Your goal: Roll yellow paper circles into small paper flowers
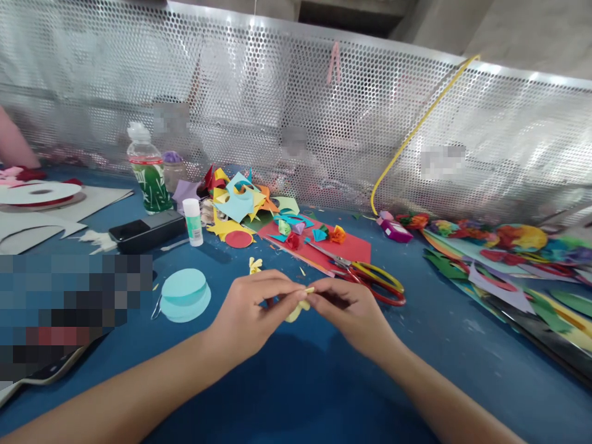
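My left hand and my right hand meet over the blue table, fingertips pinched together on a small pale yellow paper piece. Part of the paper hangs below my fingers. Just beyond my right hand lie scissors with yellow and red handles, resting partly on a red paper sheet. A small yellow paper scrap lies past my left hand.
Light blue paper circles sit to the left, near a glue stick, a phone and a bottle. Coloured paper scraps pile up at the back centre, finished paper flowers at the right. A perforated metal screen closes the far side.
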Tool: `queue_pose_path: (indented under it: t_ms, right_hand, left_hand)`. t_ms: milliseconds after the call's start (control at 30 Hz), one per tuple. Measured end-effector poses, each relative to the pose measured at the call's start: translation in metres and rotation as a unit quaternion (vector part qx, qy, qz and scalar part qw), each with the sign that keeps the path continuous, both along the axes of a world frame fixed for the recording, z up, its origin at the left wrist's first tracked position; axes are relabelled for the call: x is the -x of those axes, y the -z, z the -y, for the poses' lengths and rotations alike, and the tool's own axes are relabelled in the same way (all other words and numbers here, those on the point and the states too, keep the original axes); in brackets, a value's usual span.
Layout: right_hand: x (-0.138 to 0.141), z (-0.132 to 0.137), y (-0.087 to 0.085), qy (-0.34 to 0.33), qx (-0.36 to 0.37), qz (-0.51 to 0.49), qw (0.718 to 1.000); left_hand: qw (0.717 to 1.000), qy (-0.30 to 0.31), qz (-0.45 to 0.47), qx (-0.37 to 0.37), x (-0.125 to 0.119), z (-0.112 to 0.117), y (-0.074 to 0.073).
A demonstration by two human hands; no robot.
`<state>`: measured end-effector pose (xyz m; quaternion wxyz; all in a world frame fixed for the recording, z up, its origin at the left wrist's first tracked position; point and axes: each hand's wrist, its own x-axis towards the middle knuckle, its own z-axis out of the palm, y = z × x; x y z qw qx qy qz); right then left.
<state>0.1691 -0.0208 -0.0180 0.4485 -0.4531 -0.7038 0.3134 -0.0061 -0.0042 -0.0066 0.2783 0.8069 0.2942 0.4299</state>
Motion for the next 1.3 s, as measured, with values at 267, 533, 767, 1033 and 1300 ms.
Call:
queue_pose_path:
  t_ms: [267,533,767,1033,1300]
  right_hand:
    - [-0.01,-0.002,-0.001,-0.018,-0.106,0.172,0.979]
    - [-0.012,-0.001,-0.003,-0.035,-0.138,0.248,0.958]
    - [-0.012,-0.001,-0.001,-0.043,-0.165,0.275,0.946]
    - [-0.013,-0.001,-0.002,-0.038,-0.165,0.276,0.946]
    - [-0.011,0.001,0.0,-0.03,-0.155,0.298,0.942]
  left_hand:
    - [0.997,0.027,-0.064,-0.043,0.0,-0.006,0.005]
    - [0.989,0.046,-0.133,-0.056,0.002,-0.014,0.008]
    - [0.991,0.035,-0.127,-0.026,0.002,-0.013,0.006]
    - [0.992,0.051,-0.112,0.039,0.0,-0.008,0.0]
    - [0.991,0.043,-0.127,-0.011,0.001,-0.014,0.01]
